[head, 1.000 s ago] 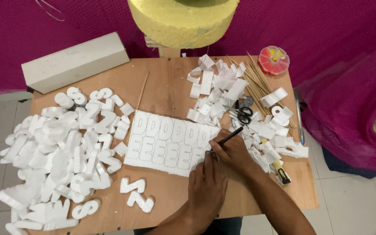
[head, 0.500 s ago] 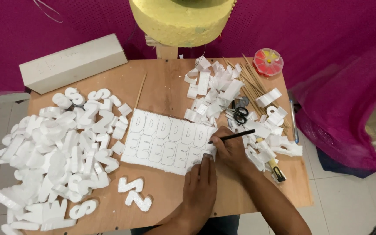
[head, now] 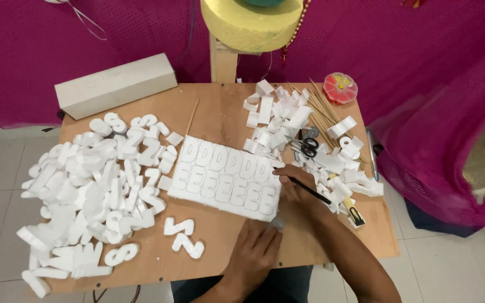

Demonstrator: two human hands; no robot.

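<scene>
- Foam sheet with outlined letters lies mid-table, toward the front edge.
- Right hand: fingers pinch a black pen at the sheet's right edge.
- Left hand: fingers spread flat, pressing the sheet's front corner.

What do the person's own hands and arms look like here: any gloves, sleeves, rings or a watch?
Both are bare. The left hand and the right hand wear no gloves, and no ring shows on the fingers in view. Both forearms are uncovered up to the frame's edge: no sleeve, watch or bracelet can be seen. Nails are too small to judge.
</scene>
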